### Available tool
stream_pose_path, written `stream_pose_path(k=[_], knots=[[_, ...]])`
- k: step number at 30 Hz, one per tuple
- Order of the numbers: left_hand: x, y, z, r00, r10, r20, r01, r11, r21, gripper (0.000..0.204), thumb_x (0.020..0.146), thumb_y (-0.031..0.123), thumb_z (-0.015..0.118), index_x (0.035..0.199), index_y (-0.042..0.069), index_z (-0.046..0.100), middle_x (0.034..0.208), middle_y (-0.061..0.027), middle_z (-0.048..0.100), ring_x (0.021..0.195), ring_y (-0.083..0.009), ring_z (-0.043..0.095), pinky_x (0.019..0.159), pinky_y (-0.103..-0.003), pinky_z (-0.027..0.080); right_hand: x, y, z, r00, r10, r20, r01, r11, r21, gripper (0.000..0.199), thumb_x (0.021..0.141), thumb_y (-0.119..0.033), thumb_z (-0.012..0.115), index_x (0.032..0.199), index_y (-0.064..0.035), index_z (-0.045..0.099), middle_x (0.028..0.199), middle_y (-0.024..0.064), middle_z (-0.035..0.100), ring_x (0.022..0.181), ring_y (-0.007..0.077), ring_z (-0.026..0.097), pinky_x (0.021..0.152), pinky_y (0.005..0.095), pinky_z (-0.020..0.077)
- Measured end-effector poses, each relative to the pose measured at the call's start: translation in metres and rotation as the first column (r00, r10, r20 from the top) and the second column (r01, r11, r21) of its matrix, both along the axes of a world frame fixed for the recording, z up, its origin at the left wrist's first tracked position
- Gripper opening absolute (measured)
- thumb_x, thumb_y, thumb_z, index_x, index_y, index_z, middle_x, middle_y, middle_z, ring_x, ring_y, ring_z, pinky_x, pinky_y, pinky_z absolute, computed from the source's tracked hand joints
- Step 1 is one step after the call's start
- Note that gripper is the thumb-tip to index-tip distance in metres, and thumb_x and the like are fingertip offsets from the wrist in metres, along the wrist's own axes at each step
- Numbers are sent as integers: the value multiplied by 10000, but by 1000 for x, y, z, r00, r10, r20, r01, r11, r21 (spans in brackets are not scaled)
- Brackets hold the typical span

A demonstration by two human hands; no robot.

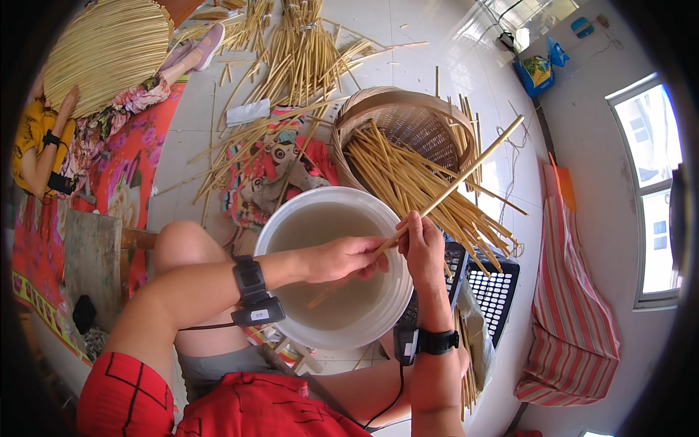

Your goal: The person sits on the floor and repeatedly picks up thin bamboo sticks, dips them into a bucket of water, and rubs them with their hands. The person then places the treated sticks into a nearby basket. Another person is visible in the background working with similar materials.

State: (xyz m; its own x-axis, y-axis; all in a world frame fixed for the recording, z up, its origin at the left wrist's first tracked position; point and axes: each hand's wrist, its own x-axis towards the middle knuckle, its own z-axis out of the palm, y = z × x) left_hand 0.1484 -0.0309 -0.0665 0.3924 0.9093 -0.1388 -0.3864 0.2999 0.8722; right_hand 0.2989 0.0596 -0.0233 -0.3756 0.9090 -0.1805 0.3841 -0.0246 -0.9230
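1. Pale floor (422, 73) spreads beneath; nearest, left hand (342, 258) and right hand (422, 244) both grip one stick (473, 164); its lower end appears dipped in one bucket (331, 339);
2. that stick seems partly wetted; beyond, one basket (426, 131) holds dozens, uncountable, apparently waiting; number done, cannot tell;
3. farthest, one round mat (109, 51).

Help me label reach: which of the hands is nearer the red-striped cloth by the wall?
Right. The right hand is left of the red-striped cloth, apart from it; the left hand is farther left, above the white plastic bucket.
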Motion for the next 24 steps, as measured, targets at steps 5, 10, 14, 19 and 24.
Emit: stream_pose_path(k=[5, 10, 14, 19, 24], knots=[[-7, 1, 2, 994, -98, 52, 96, 994, 55, 298, 1002, 69, 406, 1289, 32, 478, 994, -5, 522, 838, -87, 507, 786, -223, 440, 3, 2, 6, 1000, -27, 9, 28, 998, -55, 403, 1019, -304, 446, 785, -4, 578, 580, 18, 525, 473, 72, 461, 464, 222, 379], [-7, 0, -1, 999, -3, 52, 6, 999, -45, 284, 1018, 163, 435, 1257, 37, 522, 900, 1, 544, 739, -58, 479, 664, -194, 411, 1, 0, 5, 1000, 8, -25, -10, 995, -97, 376, 1022, -314, 437, 824, -25, 574, 562, -14, 481, 469, 53, 418, 435, 207, 309], [-10, 1, 0, 997, 23, -75, -38, 979, -200, 292, 1019, 238, 454, 1212, 48, 562, 825, 0, 553, 653, -44, 441, 569, -184, 355, -3, -6, 2, 997, 55, -54, -59, 994, -87, 366, 1016, -305, 458, 833, -16, 588, 592, -6, 510, 482, 55, 437, 447, 200, 338], [-7, 0, 3, 989, 32, 146, -1, 979, -206, 293, 1021, 213, 443, 1242, 58, 558, 796, 7, 527, 629, -54, 402, 561, -187, 345, -1, 3, 2, 1000, 23, -11, -24, 995, -96, 379, 1010, -318, 473, 803, -22, 589, 606, 4, 537, 490, 54, 437, 452, 196, 348], [2, 0, 3, 991, 19, 131, -12, 998, -54, 307, 1024, 179, 411, 1286, 59, 517, 790, 12, 514, 629, -58, 406, 563, -192, 346, 3, 6, 3, 1000, 3, 8, -2, 991, -137, 387, 1006, -334, 478, 787, -34, 586, 593, -2, 534, 483, 48, 422, 446, 193, 337]])
